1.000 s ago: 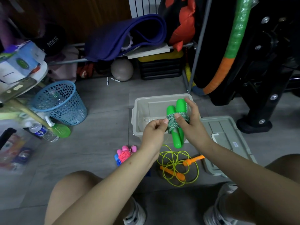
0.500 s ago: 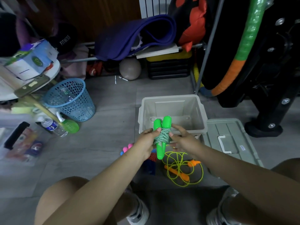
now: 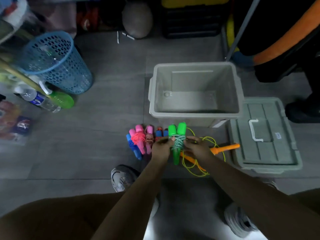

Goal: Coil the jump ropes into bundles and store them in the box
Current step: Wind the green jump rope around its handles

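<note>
A green-handled jump rope bundle [image 3: 177, 134], its speckled cord wound around both handles, sits upright between my hands just in front of the grey box [image 3: 195, 115]. My left hand [image 3: 161, 148] pinches the wound cord from the left. My right hand [image 3: 197, 148] holds it from the right. Coiled bundles with pink handles [image 3: 140, 137] and blue handles [image 3: 133, 148] lie on the floor to the left. An uncoiled yellow rope with orange handles [image 3: 225, 147] lies to the right, partly under my right hand. The box holds nothing.
The box's grey lid [image 3: 265, 135] lies flat to the right of the box. A blue mesh basket [image 3: 55, 61] and a water bottle [image 3: 39, 101] stand at the left. My knees and shoes [image 3: 121, 177] fill the foreground. Dark equipment stands at the right.
My hands have lowered the green bundle from above the box down toward the floor in front of it. The view tilted downward, bringing the pink and blue bundles into sight.
</note>
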